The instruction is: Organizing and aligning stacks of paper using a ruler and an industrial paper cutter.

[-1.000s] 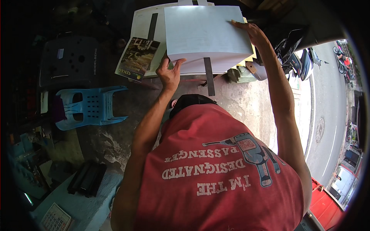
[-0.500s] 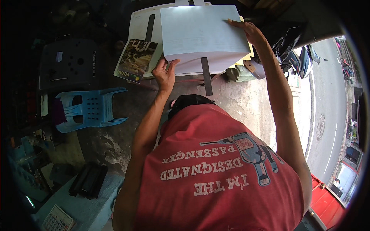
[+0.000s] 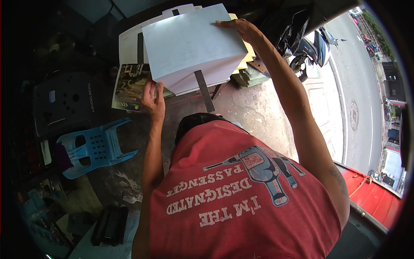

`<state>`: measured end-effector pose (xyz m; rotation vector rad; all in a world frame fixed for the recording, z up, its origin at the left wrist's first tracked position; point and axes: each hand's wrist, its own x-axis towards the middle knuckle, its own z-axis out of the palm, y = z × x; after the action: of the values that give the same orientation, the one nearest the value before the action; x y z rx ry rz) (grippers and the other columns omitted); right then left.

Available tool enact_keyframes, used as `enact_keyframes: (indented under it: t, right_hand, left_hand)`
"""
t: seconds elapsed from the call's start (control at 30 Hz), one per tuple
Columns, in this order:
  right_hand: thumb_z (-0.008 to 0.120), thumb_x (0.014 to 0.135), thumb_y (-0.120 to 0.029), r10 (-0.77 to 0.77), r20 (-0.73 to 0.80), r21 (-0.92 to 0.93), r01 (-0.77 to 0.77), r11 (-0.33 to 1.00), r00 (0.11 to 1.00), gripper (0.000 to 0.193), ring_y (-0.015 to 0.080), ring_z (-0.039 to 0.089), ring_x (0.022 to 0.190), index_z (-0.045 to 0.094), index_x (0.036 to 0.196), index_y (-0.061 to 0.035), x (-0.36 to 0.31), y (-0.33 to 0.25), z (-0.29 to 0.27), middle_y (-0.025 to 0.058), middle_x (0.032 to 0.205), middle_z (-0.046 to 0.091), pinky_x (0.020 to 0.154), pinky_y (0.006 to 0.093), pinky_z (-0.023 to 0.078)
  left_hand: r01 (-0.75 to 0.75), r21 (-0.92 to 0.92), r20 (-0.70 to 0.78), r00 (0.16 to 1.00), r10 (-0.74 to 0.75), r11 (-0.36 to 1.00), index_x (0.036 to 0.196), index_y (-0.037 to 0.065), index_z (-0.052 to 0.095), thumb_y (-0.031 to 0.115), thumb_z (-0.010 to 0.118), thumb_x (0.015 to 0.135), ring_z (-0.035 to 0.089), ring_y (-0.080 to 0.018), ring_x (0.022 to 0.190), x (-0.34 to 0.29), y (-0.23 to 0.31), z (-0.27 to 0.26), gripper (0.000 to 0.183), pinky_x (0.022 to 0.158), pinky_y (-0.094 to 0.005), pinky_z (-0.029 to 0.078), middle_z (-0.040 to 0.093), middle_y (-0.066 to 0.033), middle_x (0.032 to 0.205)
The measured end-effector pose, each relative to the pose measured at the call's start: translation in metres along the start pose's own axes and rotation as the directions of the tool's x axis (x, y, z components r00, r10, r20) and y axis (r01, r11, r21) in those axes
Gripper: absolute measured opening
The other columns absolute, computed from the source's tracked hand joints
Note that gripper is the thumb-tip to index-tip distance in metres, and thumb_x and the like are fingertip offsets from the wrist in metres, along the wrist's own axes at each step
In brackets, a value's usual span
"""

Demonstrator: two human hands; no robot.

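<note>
Head view: a thick, rectangular white paper stack (image 3: 189, 43) sits on the pale surface (image 3: 129, 41), seemingly steadied by the left hand (image 3: 154, 100), fingers half-open against its near-left corner, and right hand (image 3: 243, 29), thumb on top, closure unclear.

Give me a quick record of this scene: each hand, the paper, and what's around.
Left hand: at the near left corner of the white paper stack
Right hand: thumb on top of the stack, toward its right edge
Dark strip: at the stack's near side
Booklet: left of the stack
Chair: blue, to the left
Street: far right
</note>
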<state>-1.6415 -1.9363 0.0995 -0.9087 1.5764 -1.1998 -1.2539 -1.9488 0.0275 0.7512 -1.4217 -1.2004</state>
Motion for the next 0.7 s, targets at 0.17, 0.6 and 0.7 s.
enact_keyframes:
  t: [0.17,0.6,0.7]
  right_hand:
    - [0.078,0.081,-0.039,-0.122,0.009,-0.080,0.122,0.989,0.993,0.051,0.0260,0.067,0.103,0.071,0.113,0.0004,-0.006,0.002,-0.013,0.0143,0.110,0.071,0.099,0.0403,0.046]
    - [0.076,0.080,-0.042,-0.103,0.064,0.033,0.101,0.994,0.993,0.053,0.0245,0.066,0.099,0.071,0.112,-0.0003,-0.004,0.006,-0.013,0.0127,0.104,0.071,0.094,0.0410,0.044]
    - [0.077,0.077,-0.045,-0.061,0.018,-0.124,0.063,0.990,0.998,0.055,0.0239,0.067,0.095,0.072,0.106,0.0006,-0.011,-0.007,-0.014,0.0124,0.100,0.071,0.088,0.0386,0.046]
  left_hand:
    - [-0.344,0.279,0.042,0.937,0.346,0.897,0.131,-0.003,0.055,0.019,0.064,0.094,0.045,-0.0284,0.133,0.034,0.054,0.009,0.044,0.109,-0.0422,0.038,0.053,-0.0163,0.137]
    - [-0.560,0.550,0.604,0.779,0.167,0.620,0.092,0.004,0.072,0.008,0.075,0.079,0.061,-0.0291,0.092,0.108,0.081,0.025,0.014,0.085,-0.0389,0.049,0.066,-0.0069,0.096]
    - [-0.545,0.547,0.581,0.793,0.181,0.636,0.091,0.003,0.072,0.008,0.075,0.079,0.061,-0.0293,0.093,0.103,0.077,0.025,0.013,0.085,-0.0389,0.049,0.066,-0.0075,0.097]
